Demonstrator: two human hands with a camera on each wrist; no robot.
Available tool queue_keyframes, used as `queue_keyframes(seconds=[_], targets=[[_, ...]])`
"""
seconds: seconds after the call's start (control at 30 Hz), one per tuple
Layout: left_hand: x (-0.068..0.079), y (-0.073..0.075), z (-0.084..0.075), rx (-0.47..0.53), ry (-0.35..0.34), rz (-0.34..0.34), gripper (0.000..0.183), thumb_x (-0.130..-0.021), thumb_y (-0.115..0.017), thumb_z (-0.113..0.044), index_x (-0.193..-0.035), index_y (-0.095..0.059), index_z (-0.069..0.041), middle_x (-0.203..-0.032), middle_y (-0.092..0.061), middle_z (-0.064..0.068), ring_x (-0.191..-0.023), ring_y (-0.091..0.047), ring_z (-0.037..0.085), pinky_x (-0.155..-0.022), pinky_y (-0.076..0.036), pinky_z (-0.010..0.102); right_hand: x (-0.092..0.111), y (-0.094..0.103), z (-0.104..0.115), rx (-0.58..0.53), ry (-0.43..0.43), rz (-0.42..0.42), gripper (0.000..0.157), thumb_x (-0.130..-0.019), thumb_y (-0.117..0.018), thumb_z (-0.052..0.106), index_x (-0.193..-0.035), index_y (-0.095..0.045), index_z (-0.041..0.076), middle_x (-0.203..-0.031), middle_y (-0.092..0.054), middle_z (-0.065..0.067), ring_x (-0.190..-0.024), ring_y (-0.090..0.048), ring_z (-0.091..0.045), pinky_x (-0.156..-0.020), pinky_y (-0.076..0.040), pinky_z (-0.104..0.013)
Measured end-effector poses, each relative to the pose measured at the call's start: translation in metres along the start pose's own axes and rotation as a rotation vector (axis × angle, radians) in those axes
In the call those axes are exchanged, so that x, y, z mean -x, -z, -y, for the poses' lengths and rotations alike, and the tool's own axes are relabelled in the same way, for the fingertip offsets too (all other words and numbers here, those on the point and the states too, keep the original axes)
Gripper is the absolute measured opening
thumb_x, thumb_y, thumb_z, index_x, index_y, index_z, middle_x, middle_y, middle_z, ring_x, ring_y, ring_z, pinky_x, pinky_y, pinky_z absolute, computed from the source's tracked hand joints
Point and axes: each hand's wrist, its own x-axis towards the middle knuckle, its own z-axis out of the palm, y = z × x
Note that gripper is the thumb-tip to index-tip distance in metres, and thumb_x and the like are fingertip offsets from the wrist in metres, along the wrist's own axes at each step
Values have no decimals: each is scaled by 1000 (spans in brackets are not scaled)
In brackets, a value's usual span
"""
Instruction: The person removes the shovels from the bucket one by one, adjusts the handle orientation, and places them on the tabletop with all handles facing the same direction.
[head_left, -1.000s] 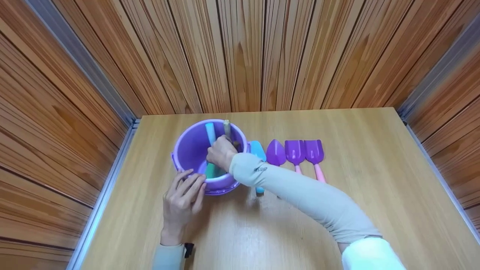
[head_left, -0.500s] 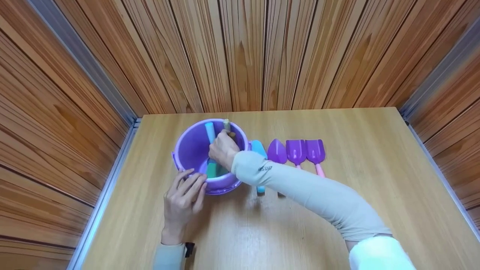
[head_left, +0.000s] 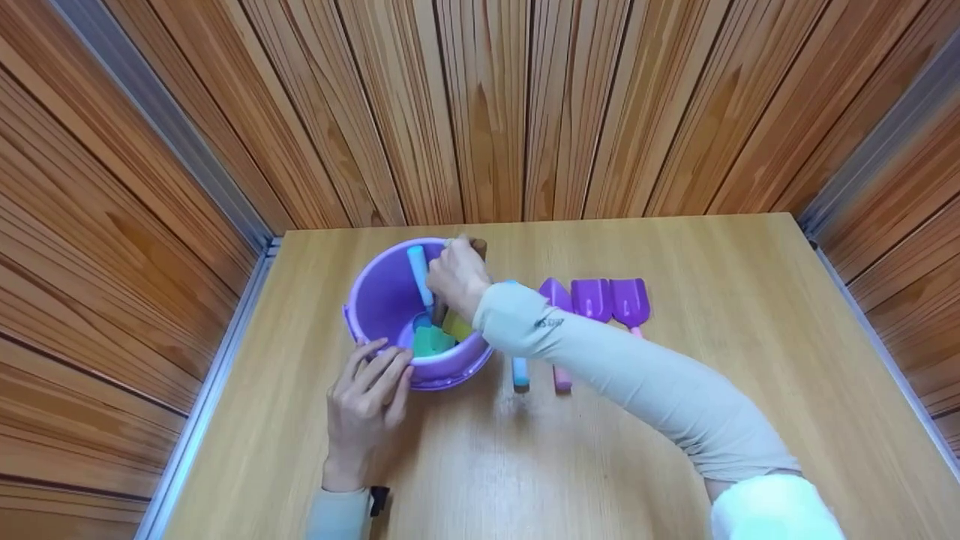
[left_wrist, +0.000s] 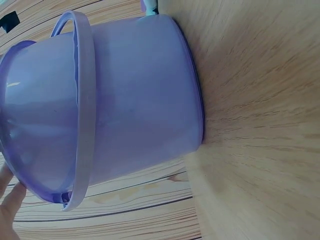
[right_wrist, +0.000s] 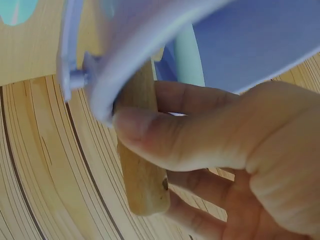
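A purple bucket (head_left: pixel 375 304) stands upright at the left of the table. My left hand (head_left: pixel 367 401) holds its near-left rim, fingertips over the edge. My right hand (head_left: pixel 459 276) is at the bucket's far right rim, gripping a wooden handle (right_wrist: pixel 143 185) between thumb and fingers. The handle's end sticks up past the rim; its lower part runs down into the bucket, and its head is hidden. Inside, a light blue handle (head_left: pixel 418 270) leans on the far wall. A green piece (head_left: pixel 433 341) and a yellow piece (head_left: pixel 456 326) lie toward the bottom.
Right of the bucket lies a row of tools: a pointed purple trowel (head_left: pixel 556 292) and two square purple shovels (head_left: pixel 592 300). A blue handle (head_left: pixel 520 373) and a pink handle (head_left: pixel 562 379) show below my right sleeve (head_left: pixel 622 360). Wood-panelled walls surround the table.
My right hand has moved up and away from me, from inside the bucket to its far right rim, with the wooden handle. The yellow piece now shows. The left hand stays put.
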Motion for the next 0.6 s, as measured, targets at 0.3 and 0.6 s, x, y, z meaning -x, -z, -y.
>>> queue_keyframes(seconds=[0.3, 0.6], targets=[[3, 0, -1, -7, 28, 22, 25, -106, -68, -25, -121, -82, -12, -112, -81, 5, -115, -73, 31, -105, -63, 46, 13, 1, -17, -27, -39, -34, 16, -106, -58, 4, -96, -67, 14, -83, -58, -2, -68, -51, -18, -67, -62, -32], [2, -1, -1, -21, 18, 4, 25, -105, -68, -25, -119, -82, -10, -111, -82, 7, -113, -74, 33, -109, -59, 56, 30, -19, -43, -206, -63, -71, 17, -105, -65, 11, -118, -75, 15, -78, -58, -1, -61, -45, -14, -48, -41, -24]])
